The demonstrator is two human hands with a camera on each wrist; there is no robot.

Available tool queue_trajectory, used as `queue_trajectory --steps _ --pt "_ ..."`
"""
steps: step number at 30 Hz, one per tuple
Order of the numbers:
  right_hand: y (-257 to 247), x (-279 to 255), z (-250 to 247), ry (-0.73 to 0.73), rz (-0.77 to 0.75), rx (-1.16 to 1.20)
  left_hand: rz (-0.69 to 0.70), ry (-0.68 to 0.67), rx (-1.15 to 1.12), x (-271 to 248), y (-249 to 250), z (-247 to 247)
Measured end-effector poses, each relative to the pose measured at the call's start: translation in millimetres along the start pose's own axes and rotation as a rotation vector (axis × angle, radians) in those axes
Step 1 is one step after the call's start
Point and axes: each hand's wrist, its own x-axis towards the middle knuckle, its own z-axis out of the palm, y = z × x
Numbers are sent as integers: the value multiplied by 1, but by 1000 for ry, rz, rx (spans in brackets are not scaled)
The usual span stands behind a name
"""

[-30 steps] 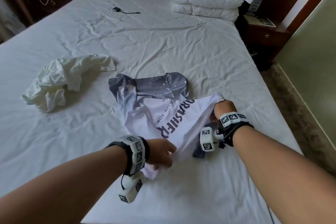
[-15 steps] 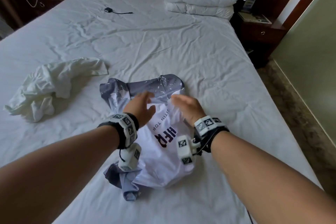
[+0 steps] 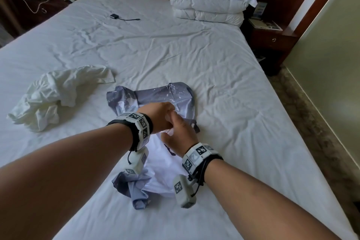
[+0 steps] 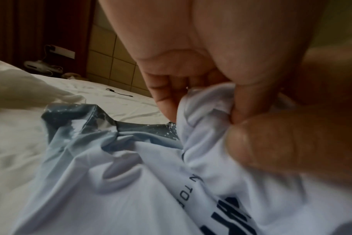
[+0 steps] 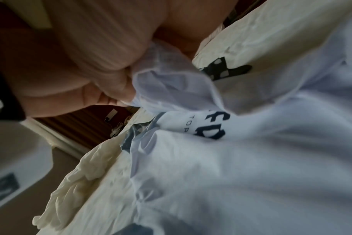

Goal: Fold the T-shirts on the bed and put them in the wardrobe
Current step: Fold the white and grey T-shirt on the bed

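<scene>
the t-shirt [image 3: 161, 169] is white with dark navy lettering and speckled grey-blue shoulders; the crumpled shirt [image 3: 50, 95] is cream; the bed sheet [image 3: 194, 60] is white.

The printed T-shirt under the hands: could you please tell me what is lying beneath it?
The printed T-shirt lies on the bed's white sheet, which shows all around it. Whatever is directly beneath is covered by its cloth and both hands.

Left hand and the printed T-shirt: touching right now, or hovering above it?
Touching. The left wrist view shows the left hand pinching a bunched edge of the printed T-shirt, with fabric gathered between its thumb and fingers.
</scene>
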Motion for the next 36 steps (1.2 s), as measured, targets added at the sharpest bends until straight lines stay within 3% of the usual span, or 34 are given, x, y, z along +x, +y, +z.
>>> queue_trajectory --steps 6,12,15,17,19,23,26,31,36 --pt "-4 -14 21 117 -11 -155 -16 -7 151 -10 10 -9" --pt "-8 -22 18 116 -32 -294 15 -25 232 -20 18 -20" --pt "-4 -22 11 110 51 -327 -37 -47 243 -23 18 -19" --pt "3 -25 1 30 126 -400 -63 -33 213 -25 15 -22" --pt "9 -29 -12 -21 229 -434 -93 22 157 -26 14 -28" --pt "22 -39 -32 10 456 -277 -155 174 -103 -31 16 -39" --pt "32 -44 -45 96 545 -174 -206 300 -339 -36 21 -51" --pt "42 -41 -77 202 662 -191 -253 542 -539 -44 32 -81" --pt "21 -39 -121 378 517 -153 -189 726 -631 -50 50 -104"
